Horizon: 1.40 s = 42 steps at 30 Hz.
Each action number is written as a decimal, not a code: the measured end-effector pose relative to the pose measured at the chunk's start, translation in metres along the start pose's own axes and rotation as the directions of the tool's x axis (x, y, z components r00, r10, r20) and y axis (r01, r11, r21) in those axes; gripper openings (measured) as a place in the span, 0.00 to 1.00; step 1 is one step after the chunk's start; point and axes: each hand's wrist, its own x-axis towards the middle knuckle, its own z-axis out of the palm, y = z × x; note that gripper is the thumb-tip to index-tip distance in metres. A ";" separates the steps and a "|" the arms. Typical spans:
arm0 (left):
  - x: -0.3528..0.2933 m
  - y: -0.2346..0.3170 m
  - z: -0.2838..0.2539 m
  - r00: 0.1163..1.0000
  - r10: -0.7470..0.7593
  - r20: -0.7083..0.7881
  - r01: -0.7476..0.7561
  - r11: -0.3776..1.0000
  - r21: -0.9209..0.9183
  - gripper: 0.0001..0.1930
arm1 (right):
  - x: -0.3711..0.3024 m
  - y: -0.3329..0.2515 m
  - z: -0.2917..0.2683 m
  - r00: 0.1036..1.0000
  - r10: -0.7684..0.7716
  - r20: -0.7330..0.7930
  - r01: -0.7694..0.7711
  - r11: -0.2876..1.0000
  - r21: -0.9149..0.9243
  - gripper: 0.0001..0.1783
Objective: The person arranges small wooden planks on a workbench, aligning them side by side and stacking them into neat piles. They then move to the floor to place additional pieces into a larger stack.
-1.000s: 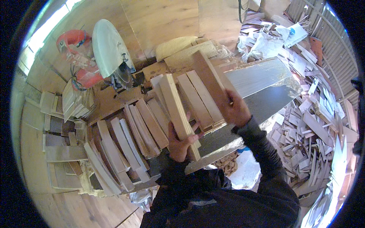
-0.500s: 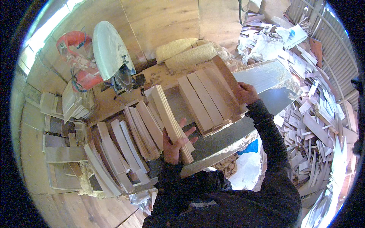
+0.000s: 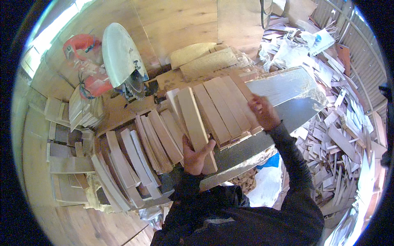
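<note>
My left hand [image 3: 194,155] is closed around the near end of a wooden slat [image 3: 192,117], with its thumb on the right side. Just right of it lies a row of flat wooden boards [image 3: 220,108], placed side by side on the saw table [image 3: 246,149]. At the row's right edge is a darker brown board [image 3: 241,86]. My right hand [image 3: 264,111] is beside that edge with its fingers curled and slightly blurred; what they hold, if anything, is hidden.
Several stacks of slats [image 3: 154,141] line the left part of the table. Behind them a circular saw blade [image 3: 134,87] shows beneath a pale guard [image 3: 121,53], near a red machine [image 3: 88,65]. Wood offcuts [image 3: 336,143] are heaped at the right, and sawdust [image 3: 213,57] lies along the back.
My left hand has shifted slightly right and closed from spread fingers, and the slat in it has turned its broad face up. My right hand has come nearer, and the brown board has moved left.
</note>
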 end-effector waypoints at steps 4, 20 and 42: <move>0.013 -0.010 0.025 0.987 0.085 -0.137 -0.082 0.996 0.021 0.20 | -0.037 -0.092 0.028 0.950 -0.040 0.309 -0.216 0.628 0.747 0.34; 0.050 -0.025 0.045 0.856 0.431 -0.284 -0.217 0.800 0.559 0.21 | 0.020 -0.055 0.050 0.930 -0.050 -0.365 0.007 0.993 -0.117 0.26; 0.007 0.002 -0.092 0.663 0.704 -0.254 0.136 0.220 0.966 0.42 | -0.046 -0.119 0.006 0.968 -0.008 -0.249 0.061 0.977 0.205 0.17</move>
